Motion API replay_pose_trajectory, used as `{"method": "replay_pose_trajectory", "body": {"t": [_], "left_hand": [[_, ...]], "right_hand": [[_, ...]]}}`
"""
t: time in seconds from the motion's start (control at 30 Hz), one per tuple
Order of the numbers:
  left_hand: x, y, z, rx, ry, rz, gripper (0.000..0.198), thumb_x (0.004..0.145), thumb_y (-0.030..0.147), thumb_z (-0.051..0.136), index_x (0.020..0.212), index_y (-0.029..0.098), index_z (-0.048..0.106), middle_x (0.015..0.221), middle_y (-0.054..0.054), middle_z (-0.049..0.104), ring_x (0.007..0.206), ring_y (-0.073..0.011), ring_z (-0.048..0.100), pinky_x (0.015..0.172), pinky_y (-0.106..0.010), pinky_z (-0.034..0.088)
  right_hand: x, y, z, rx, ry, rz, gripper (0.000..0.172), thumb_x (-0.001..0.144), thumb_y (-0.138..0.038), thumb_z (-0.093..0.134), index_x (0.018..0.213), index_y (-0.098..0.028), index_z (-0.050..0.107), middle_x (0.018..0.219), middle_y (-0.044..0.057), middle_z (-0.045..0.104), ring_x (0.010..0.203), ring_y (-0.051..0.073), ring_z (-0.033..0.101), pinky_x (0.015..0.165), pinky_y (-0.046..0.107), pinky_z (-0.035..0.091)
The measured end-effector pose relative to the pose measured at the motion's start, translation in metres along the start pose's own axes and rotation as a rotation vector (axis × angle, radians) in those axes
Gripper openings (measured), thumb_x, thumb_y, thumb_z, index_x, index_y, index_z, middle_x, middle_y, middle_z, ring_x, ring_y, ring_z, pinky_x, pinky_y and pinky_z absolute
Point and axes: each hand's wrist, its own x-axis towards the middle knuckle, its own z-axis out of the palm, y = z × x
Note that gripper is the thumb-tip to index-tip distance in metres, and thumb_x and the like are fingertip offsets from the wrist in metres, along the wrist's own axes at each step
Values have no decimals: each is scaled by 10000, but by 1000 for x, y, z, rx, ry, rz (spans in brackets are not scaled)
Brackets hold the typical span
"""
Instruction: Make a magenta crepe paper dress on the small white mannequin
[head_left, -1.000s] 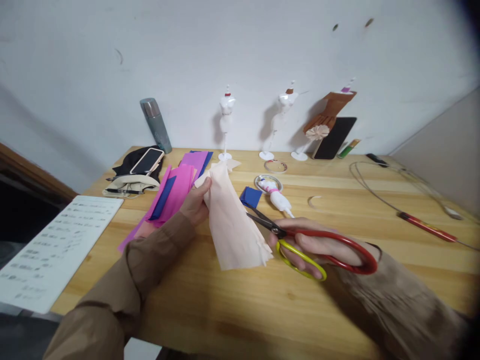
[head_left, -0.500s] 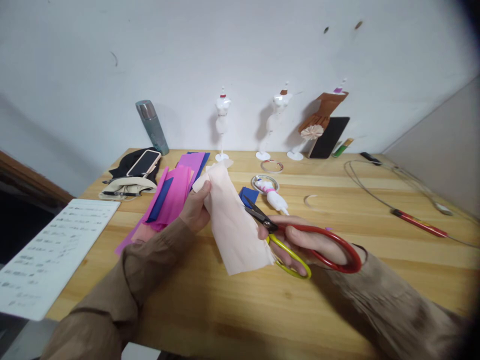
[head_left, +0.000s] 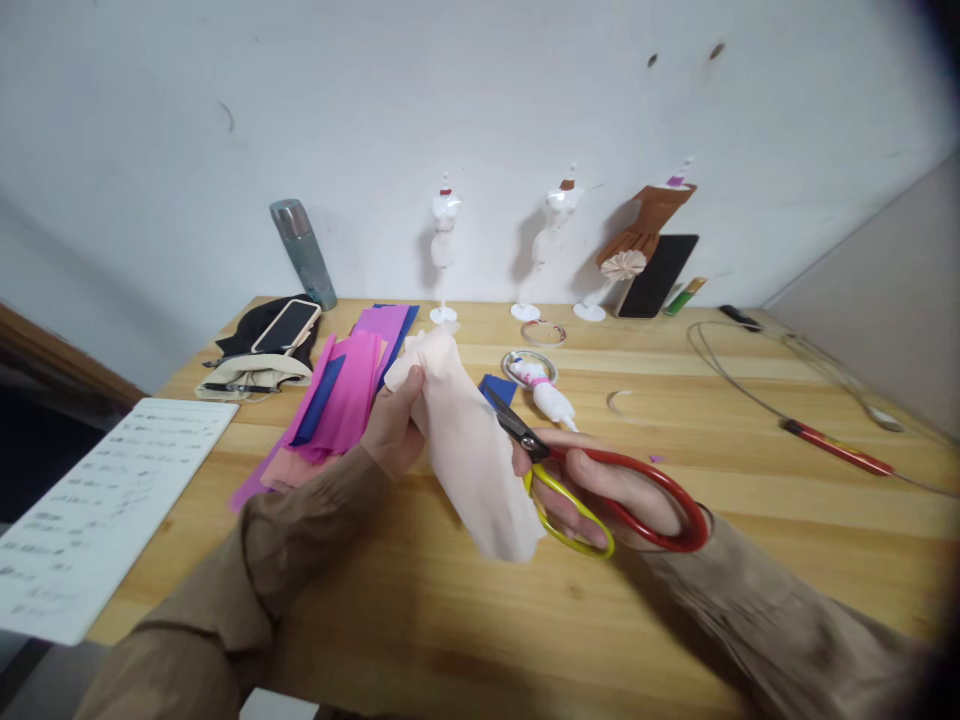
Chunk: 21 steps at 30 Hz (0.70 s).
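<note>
Holding a pale pink sheet [head_left: 469, 470] up to the scissors [head_left: 536, 445]

Half a second ago the sheet hung fairly flat below the left hand [head_left: 394, 430]; now its lower end has curled. The scissors have shifted slightly toward the left fingers, and the blades look closer together. That suggests the right edge is being trimmed, though a buckled sheet would probably be harder to cut evenly. Whether the sheet lies between the blades cannot be told.

The left thumb and fingers are pinched on the sheet's upper part, with no gap showing. The right hand [head_left: 637, 495] is curled around the red and yellow handles, its fingers partly spread by the loops.

Under both hands lies a pale wooden table [head_left: 420, 620]. Just beyond the left fingers are layered pink sheets [head_left: 356, 370]; farther left, a phone [head_left: 287, 328] and a written board [head_left: 127, 500]. Beyond the right fingers are a blue folded piece [head_left: 499, 388] and a small white figure [head_left: 553, 402]. To their right, well apart, lies a red tool [head_left: 836, 447]. Farthest from the fingers, a bottle [head_left: 304, 255], two bare dress forms [head_left: 444, 245] and one brown dress [head_left: 649, 225] stand before a marked, pale wall [head_left: 360, 120].
</note>
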Motion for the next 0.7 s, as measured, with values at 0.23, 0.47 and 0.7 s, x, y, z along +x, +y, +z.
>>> {"method": "replay_pose_trajectory", "body": {"t": [0.23,0.47,0.7], "left_hand": [[1,-2,2,-20,79,48,484,799,473,719,1143,139,651,995,-108,752,957,-279,687,922,-421,507],[2,-1,-1,6,92,49,494,796,485,724,1152,151,648,931,-81,757,991,-284,690,932,-413,509],[1,-1,2,-8,73,46,453,799,452,728,1135,156,658,1044,-104,751,1013,-301,679,938,-434,502]], "right_hand": [[1,4,8,41,63,-13,425,920,-606,512,980,-188,557,422,-105,400,304,58,269,385,198,333],[2,4,11,26,77,-16,395,934,-599,493,956,-206,529,414,-119,366,291,51,241,353,177,294],[1,10,3,-83,50,-4,427,925,-618,490,986,-200,553,435,-107,421,297,47,297,375,189,304]]}}
